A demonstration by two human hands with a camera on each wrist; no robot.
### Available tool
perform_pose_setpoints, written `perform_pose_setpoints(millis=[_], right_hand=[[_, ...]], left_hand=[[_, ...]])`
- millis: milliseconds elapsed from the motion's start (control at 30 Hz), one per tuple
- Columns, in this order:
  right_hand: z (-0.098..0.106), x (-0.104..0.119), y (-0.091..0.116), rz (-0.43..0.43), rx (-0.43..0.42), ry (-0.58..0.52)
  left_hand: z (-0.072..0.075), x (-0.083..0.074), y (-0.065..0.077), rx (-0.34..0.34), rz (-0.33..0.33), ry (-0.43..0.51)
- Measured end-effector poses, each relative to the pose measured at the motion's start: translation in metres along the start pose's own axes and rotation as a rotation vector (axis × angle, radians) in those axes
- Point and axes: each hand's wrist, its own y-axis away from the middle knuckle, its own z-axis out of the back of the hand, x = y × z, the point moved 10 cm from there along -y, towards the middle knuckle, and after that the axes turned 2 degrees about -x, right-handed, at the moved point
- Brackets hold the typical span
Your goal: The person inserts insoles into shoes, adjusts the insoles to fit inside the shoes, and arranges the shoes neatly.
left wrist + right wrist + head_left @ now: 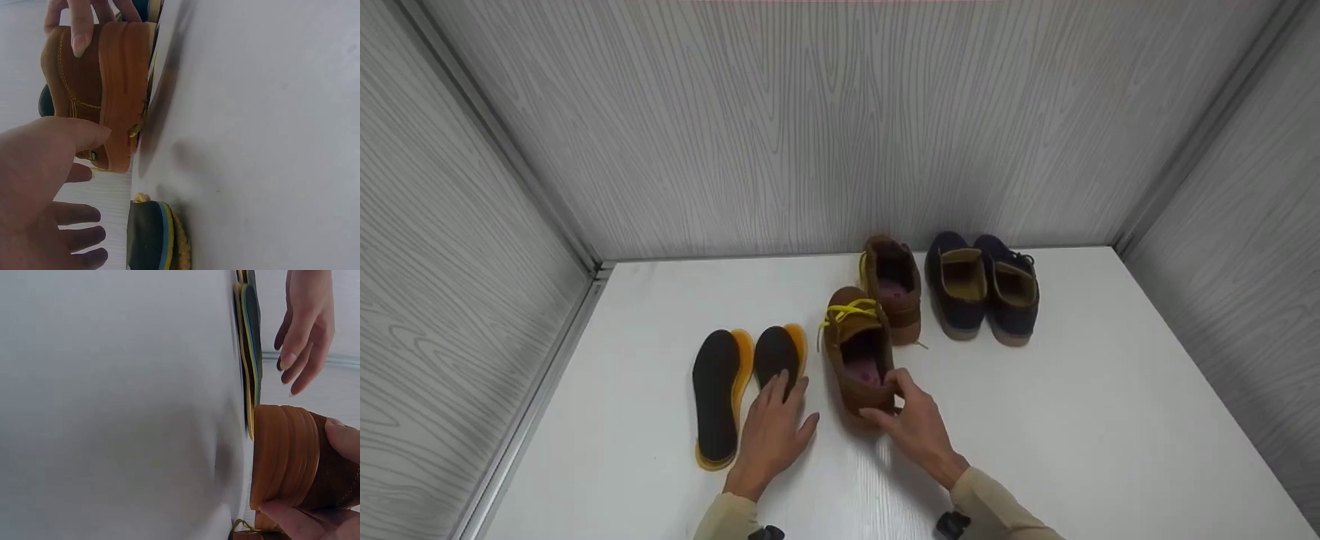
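Observation:
My right hand (919, 427) grips the heel of a brown lace-up shoe (851, 330) with yellow laces and a pinkish lining. In the right wrist view, fingers (343, 439) and thumb hold either side of that shoe's heel (284, 455). My left hand (776, 435) hovers with spread fingers over the shorter pair of insoles (774, 352), black over orange, and holds nothing. The left wrist view has its thumb (84, 132) overlapping the shoe's side (118, 84). A longer black-and-orange insole pair (716, 397) lies left of it.
The matching brown shoe (911, 315) stands just behind and right of the gripped one. Farther right are two dark navy shoes (960, 322) side by side. Grey wood-grain panels (840, 127) wall the white tabletop (1072, 420) at the back and both sides.

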Motion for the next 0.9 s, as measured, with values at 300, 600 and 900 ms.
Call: perform_pose_setpoints(millis=[300, 600, 900], right_hand=[[-0.001, -0.003, 0.035, -0.065, 0.026, 0.015], [-0.007, -0.008, 0.044, -0.163, 0.084, 0.111], [-0.006, -0.010, 0.049, -0.146, 0.159, 0.079]], left_hand=[[-0.002, -0.004, 0.006, 0.008, 0.000, 0.027], [-0.006, -0.004, 0.005, 0.022, 0.008, 0.016], [-0.011, -0.003, 0.004, 0.050, 0.014, 0.011]])
